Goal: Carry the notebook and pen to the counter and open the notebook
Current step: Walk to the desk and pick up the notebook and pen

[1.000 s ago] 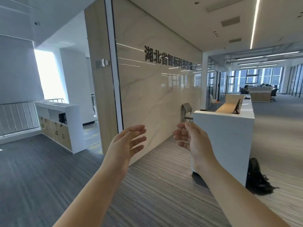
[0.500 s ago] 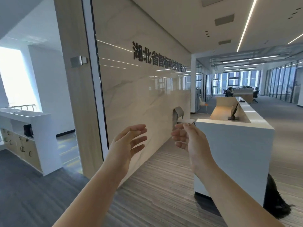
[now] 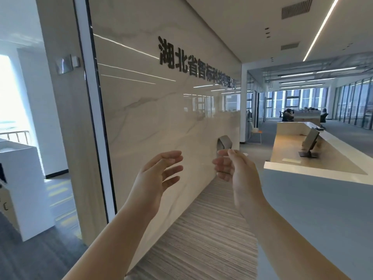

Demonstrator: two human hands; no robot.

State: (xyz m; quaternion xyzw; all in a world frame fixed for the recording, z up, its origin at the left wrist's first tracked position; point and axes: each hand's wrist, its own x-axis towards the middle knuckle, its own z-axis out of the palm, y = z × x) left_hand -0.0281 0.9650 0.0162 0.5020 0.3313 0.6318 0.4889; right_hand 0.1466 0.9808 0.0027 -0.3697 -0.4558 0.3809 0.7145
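Note:
My left hand (image 3: pixel 159 174) and my right hand (image 3: pixel 234 170) are raised in front of me at chest height, palms facing each other a short gap apart. Both have loosely curled, spread fingers and hold nothing. No notebook or pen shows anywhere in view. The long white reception counter (image 3: pixel 314 199) stands close on my right, its near end wall beside my right forearm, with a lower wooden desk surface (image 3: pixel 290 150) behind its raised ledge.
A glossy marble wall (image 3: pixel 161 122) with dark lettering runs along the left of a striped-floor passage (image 3: pixel 203 235). A monitor (image 3: pixel 310 142) stands on the desk. A white cabinet (image 3: pixel 22 190) is at far left. People sit at desks far back.
The view has moved forward and closer to the counter, which now fills the right side. Both hands keep the same raised, empty pose.

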